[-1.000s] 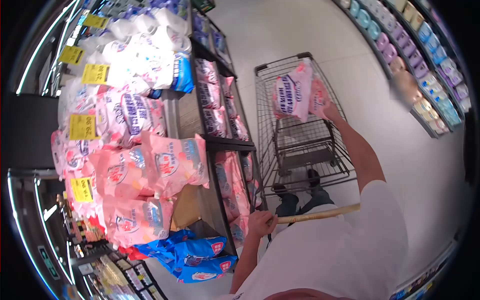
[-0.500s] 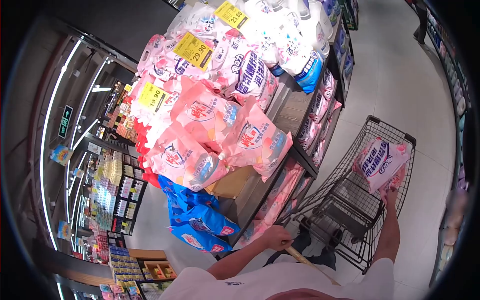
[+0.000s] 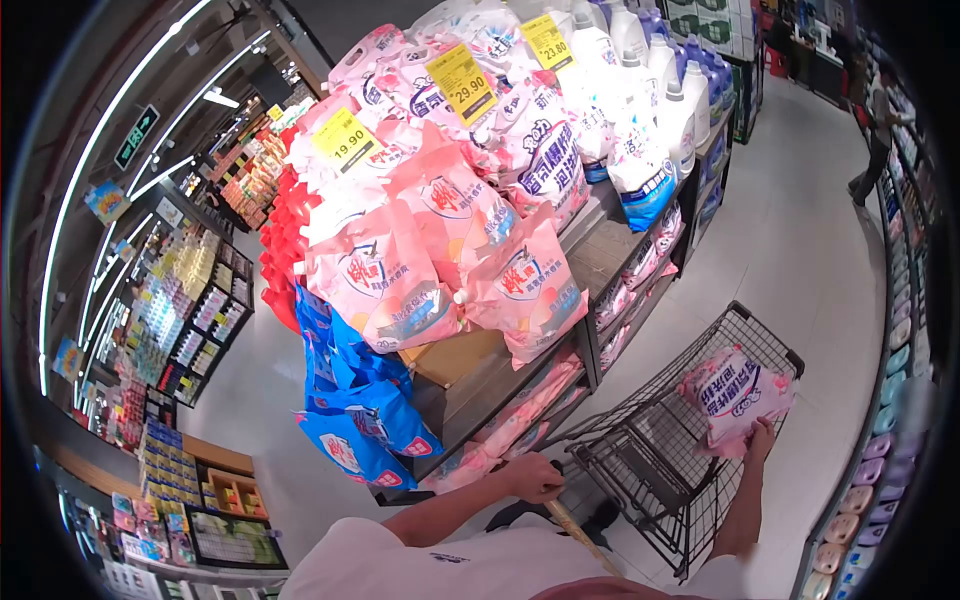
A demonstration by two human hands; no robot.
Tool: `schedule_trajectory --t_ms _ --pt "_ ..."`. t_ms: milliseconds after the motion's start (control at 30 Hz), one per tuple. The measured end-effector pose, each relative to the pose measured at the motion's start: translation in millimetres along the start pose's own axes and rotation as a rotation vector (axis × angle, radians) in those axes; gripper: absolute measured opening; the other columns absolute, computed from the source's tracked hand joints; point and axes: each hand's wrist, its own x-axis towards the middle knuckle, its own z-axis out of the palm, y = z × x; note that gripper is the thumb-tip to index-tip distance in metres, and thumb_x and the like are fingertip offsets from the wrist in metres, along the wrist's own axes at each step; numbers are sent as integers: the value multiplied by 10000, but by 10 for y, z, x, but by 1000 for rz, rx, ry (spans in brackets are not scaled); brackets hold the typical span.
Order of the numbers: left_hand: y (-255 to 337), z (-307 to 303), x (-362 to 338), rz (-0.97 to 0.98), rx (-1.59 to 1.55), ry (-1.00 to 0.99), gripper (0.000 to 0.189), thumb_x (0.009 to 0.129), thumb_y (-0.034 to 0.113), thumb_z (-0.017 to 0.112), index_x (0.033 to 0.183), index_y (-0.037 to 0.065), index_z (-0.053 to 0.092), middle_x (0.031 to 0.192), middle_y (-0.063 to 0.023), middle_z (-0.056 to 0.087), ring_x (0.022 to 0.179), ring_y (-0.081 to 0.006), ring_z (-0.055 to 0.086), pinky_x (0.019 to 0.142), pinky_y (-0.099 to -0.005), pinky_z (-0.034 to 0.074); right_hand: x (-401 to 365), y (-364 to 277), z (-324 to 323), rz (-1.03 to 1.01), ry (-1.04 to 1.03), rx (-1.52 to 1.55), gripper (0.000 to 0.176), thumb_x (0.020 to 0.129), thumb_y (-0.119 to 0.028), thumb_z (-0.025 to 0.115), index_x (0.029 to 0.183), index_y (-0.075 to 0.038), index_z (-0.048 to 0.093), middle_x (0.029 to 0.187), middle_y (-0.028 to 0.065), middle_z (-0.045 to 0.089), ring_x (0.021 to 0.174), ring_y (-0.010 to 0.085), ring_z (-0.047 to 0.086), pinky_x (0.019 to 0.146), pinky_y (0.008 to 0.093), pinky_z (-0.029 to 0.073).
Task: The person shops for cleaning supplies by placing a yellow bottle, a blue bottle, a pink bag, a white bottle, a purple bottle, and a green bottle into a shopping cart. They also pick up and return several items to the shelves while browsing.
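Observation:
My right hand [image 3: 760, 440] grips the lower corner of a pink and white bag with purple lettering [image 3: 730, 395], which is inside the black wire shopping cart [image 3: 640, 460]. Closed in front of my body, my left hand [image 3: 534, 478] is beside the near end of the cart. A light wooden-looking stick or strap [image 3: 575, 522] runs from just below that hand toward my shirt; whether the fingers hold it is hidden.
A display shelf [image 3: 470, 400] on the left carries pink bags [image 3: 525, 285], blue bags [image 3: 370, 430], white bottles [image 3: 665, 75] and yellow price tags [image 3: 465, 84]. Stocked shelves [image 3: 870, 480] line the right side. A person [image 3: 878, 130] stands farther up the aisle.
The view has turned, so the display and cart appear shifted. The bag's lettering is now angled differently, with my right hand still on its corner. The distant person shows more fully.

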Motion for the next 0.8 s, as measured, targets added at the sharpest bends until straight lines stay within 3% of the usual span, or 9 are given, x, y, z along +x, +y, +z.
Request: schedule_trajectory --t_ms 100,200,300,433,533,600,633,700,800 --pt "50 -79 54 -12 1 5 303 857 229 677 627 98 530 625 -72 596 603 -334 607 540 -449 458 -56 -305 -134 -53 -13 -70 289 793 -33 607 1079 -62 636 632 2 553 458 96 508 377 235 356" --pt "59 -50 29 -39 -33 -20 212 832 215 666 666 101 601 643 -92 611 635 -344 617 562 -460 471 -298 -670 -345 18 -44 -217 239 788 -26 600 1024 -53 631 620 17 550 422 102 486 355 241 344" --pt "43 -12 20 -18 -23 -18 269 863 259 667 663 108 570 651 -68 617 626 -334 624 553 -455 470 -1007 -1168 -368 -41 -62 -418 200 793 -29 609 993 -36 611 591 26 531 382 104 450 330 255 305" --pt "-3 117 17 -83 -5 -46 192 833 246 637 700 107 634 674 -123 626 649 -363 628 585 -481 489 -1707 -1614 -470 -140 -28 -440 203 811 -40 622 1012 -51 602 599 12 503 365 101 416 317 272 256" --pt "51 62 50 -94 -2 -44 225 858 270 615 711 104 645 678 -135 635 651 -368 635 598 -488 499 -2263 -2104 -337 -301 -35 -414 187 823 -13 614 999 -62 576 584 4 488 402 94 429 360 276 262" --pt "-4 135 41 -108 9 -117 268 895 310 596 736 105 663 700 -138 656 678 -361 656 621 -480 519 -2510 -2369 -276 -572 -13 -580 211 848 -30 635 1047 -52 570 596 2 457 409 91 383 374 283 250" --pt "-6 132 51 -93 -1 -123 268 895 310 596 736 105 663 700 -138 656 678 -361 656 621 -480 519 -2933 -2657 -48 -575 26 -631 256 835 16 623 1074 -56 564 626 -19 467 545 77 435 504 266 306" --pt "47 92 57 -168 7 -134 286 925 343 588 810 102 690 736 -125 683 705 -340 679 648 -478 534 -3414 -2979 184 -824 57 -749 325 849 -19 649 1155 -76 556 634 -9 435 594 100 433 566 294 362" --pt "79 29 133 -221 -113 -109 271 925 336 628 1056 114 710 824 -120 724 776 -318 709 717 -461 558 -3838 -3306 414 -878 81 -770 316 874 -19 644 1177 -62 562 623 -21 422 589 87 418 591 272 372"
